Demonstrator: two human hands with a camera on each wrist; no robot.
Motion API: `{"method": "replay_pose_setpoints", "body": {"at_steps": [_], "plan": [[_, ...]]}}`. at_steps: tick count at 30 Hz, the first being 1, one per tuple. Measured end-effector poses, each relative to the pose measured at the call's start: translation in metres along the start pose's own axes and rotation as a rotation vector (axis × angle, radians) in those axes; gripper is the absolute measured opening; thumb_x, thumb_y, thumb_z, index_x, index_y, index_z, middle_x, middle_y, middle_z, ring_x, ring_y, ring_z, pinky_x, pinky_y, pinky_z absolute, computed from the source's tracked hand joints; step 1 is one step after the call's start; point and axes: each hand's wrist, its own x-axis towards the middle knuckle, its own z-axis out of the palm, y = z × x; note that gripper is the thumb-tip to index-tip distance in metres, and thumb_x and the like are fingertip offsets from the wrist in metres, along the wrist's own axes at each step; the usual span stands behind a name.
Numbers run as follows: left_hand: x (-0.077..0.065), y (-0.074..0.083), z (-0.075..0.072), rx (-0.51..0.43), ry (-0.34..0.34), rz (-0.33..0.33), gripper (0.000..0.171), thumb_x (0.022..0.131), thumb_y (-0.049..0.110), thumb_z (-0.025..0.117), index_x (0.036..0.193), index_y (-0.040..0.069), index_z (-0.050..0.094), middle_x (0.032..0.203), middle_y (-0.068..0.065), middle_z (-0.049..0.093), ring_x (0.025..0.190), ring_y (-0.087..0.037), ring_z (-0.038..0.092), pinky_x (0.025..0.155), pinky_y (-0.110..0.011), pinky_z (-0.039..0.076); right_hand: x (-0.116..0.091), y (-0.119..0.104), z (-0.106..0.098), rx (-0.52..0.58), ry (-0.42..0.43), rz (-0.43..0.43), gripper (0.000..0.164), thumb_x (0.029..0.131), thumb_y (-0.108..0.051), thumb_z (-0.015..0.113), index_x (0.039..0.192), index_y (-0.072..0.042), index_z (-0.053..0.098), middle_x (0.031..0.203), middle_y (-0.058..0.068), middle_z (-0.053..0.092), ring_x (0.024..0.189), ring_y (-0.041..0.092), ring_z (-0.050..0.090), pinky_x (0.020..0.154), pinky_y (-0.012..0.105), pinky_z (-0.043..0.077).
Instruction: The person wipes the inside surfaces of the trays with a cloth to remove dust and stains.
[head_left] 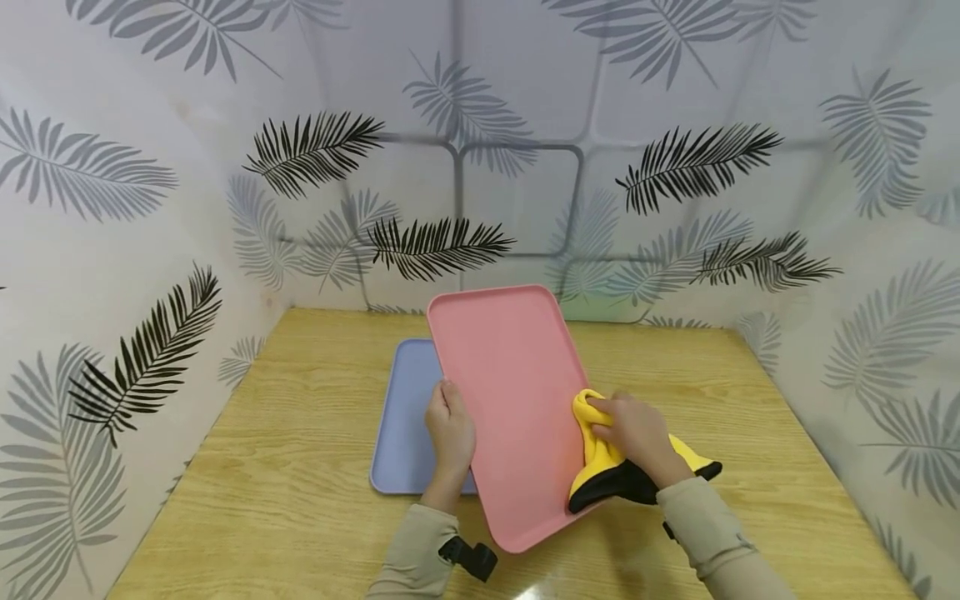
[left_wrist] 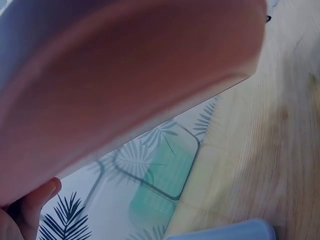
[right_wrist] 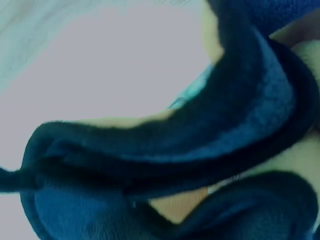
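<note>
A pink rectangular tray (head_left: pixel 510 375) is held up tilted over the table by my left hand (head_left: pixel 452 433), which grips its left edge with the thumb on the face. In the left wrist view the tray (left_wrist: pixel 140 75) looms large, with a fingertip (left_wrist: pixel 46 192) at its edge. My right hand (head_left: pixel 636 429) grips a bunched yellow cloth (head_left: pixel 596 446) with a black border against the tray's lower right side. The dark border of the cloth (right_wrist: pixel 175 145) fills much of the right wrist view. Partly hidden behind the pink tray, a blue tray (head_left: pixel 405 417) lies on the table.
The wood-grain table (head_left: pixel 285 517) stretches out on both sides of the trays. Pale leaf-patterned sheeting (head_left: pixel 525 200) stands along its back and sides. Behind the sheeting, a blurred green shape (left_wrist: pixel 162 175) shows through in the left wrist view.
</note>
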Motion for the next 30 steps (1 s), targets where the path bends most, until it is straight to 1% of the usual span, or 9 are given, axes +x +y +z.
{"method": "replay_pose_setpoints", "body": {"at_steps": [2,5,8,11,12,16,20,24,30], "plan": [[0.000,0.001,0.000,0.004,-0.004,0.002,0.032,0.096,0.011,0.033,0.064,0.008,0.036,0.056,0.004,0.027,0.049,-0.009,0.026,0.046,-0.024,0.025,-0.002,0.003,0.002,0.025,0.018,-0.037,0.036,0.074,-0.017,0.072,0.108,-0.007,0.064,0.078,0.007,0.051,0.054,0.016,0.042,0.045,0.029,0.034],[-0.001,0.001,0.000,0.013,-0.010,0.005,0.033,0.096,0.012,0.033,0.064,0.008,0.035,0.056,0.004,0.027,0.050,-0.010,0.027,0.046,-0.025,0.025,-0.004,0.005,0.006,0.075,0.041,-0.092,0.035,0.074,-0.017,0.072,0.107,-0.006,0.065,0.077,0.005,0.052,0.056,0.015,0.042,0.048,0.028,0.035],[0.000,0.002,0.000,0.018,-0.006,0.008,0.033,0.096,0.012,0.033,0.064,0.008,0.035,0.056,0.003,0.027,0.049,-0.009,0.027,0.046,-0.025,0.025,-0.007,0.003,0.012,0.134,0.056,-0.163,0.036,0.074,-0.017,0.071,0.107,-0.004,0.065,0.087,0.011,0.058,0.067,0.022,0.054,0.056,0.034,0.044],[0.000,0.003,0.001,0.020,0.002,0.013,0.033,0.096,0.011,0.034,0.064,0.008,0.036,0.056,0.004,0.028,0.049,-0.008,0.027,0.046,-0.025,0.025,-0.010,-0.003,0.017,0.201,0.070,-0.219,0.036,0.075,-0.015,0.071,0.107,-0.002,0.064,0.096,0.018,0.060,0.079,0.029,0.058,0.065,0.039,0.047],[0.000,0.002,0.001,0.020,0.007,0.014,0.033,0.096,0.011,0.034,0.064,0.008,0.036,0.056,0.004,0.028,0.049,-0.008,0.027,0.046,-0.025,0.025,-0.011,-0.005,0.019,0.214,0.078,-0.232,0.036,0.074,-0.015,0.071,0.107,-0.002,0.064,0.098,0.018,0.060,0.082,0.029,0.058,0.067,0.040,0.047],[0.001,0.002,0.001,0.023,0.026,0.022,0.033,0.096,0.010,0.035,0.063,0.009,0.036,0.055,0.004,0.028,0.048,-0.007,0.027,0.046,-0.025,0.025,-0.013,-0.018,0.022,0.272,0.104,-0.260,0.035,0.075,-0.014,0.071,0.106,-0.001,0.064,0.094,0.014,0.061,0.075,0.020,0.055,0.064,0.033,0.045],[0.002,0.002,0.001,0.027,0.036,0.034,0.033,0.095,0.010,0.036,0.062,0.009,0.036,0.055,0.004,0.028,0.048,-0.007,0.027,0.046,-0.026,0.025,-0.014,-0.032,0.023,0.313,0.118,-0.261,0.035,0.074,-0.015,0.071,0.105,-0.001,0.064,0.085,0.007,0.057,0.064,0.012,0.045,0.055,0.025,0.039],[0.001,0.002,0.001,0.026,0.044,0.038,0.033,0.095,0.009,0.036,0.062,0.008,0.036,0.055,0.004,0.028,0.049,-0.007,0.027,0.047,-0.027,0.026,-0.015,-0.048,0.020,0.332,0.132,-0.260,0.036,0.074,-0.017,0.072,0.106,-0.002,0.065,0.081,0.004,0.054,0.061,0.010,0.039,0.053,0.023,0.036],[0.001,0.001,0.002,0.035,0.052,0.035,0.033,0.095,0.010,0.036,0.063,0.006,0.037,0.056,0.004,0.027,0.050,-0.009,0.027,0.047,-0.028,0.026,-0.015,-0.074,0.018,0.364,0.163,-0.300,0.036,0.073,-0.018,0.072,0.105,-0.002,0.065,0.078,0.003,0.054,0.061,0.009,0.039,0.052,0.021,0.035]]}}
